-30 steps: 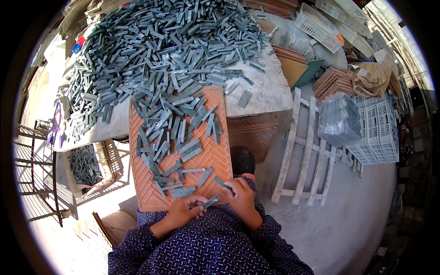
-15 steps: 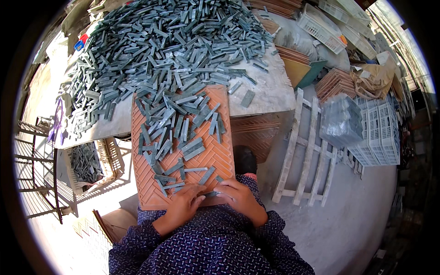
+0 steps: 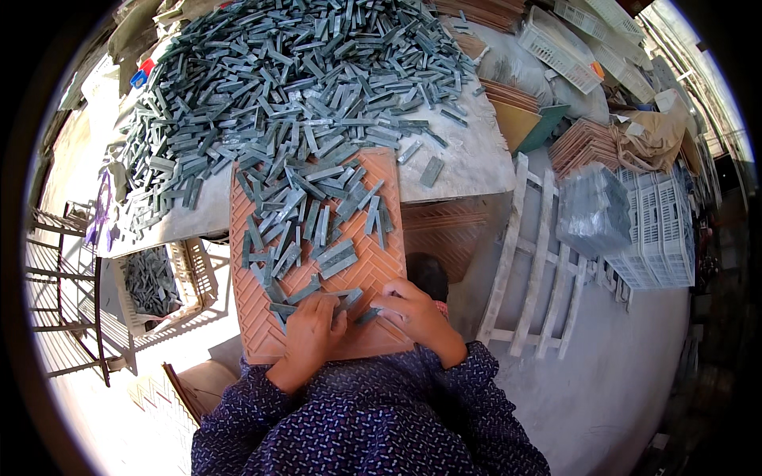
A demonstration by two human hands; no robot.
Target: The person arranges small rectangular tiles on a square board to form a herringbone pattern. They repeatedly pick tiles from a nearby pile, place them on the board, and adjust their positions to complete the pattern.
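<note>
An orange tray [image 3: 388, 266] with herringbone grooves leans from the table's edge to my lap. Loose grey-green stone strips [image 3: 337, 254] cover much of its upper and middle part. My left hand [image 3: 311, 332] is over the lower tray with its fingers bent and closed; strips show around its fingertips, but what they grip is hidden. To its right, my right hand [image 3: 417, 315] pinches a short stone strip [image 3: 367, 316] at the tray's lower right, its thumb and forefinger together.
A big heap of similar strips [image 3: 270, 87] covers the table [image 3: 476, 170] beyond the tray. At left below is a crate [image 3: 184, 278] of strips. On the right are a wooden pallet [image 3: 520, 289], plastic-wrapped sheets [image 3: 594, 210], white crates [image 3: 659, 222] and stacked orange trays [image 3: 583, 147].
Both hands have moved up the tray, away from its lower edge, my left one also slightly left and my right one slightly right. Strips near the left fingers are now partly covered.
</note>
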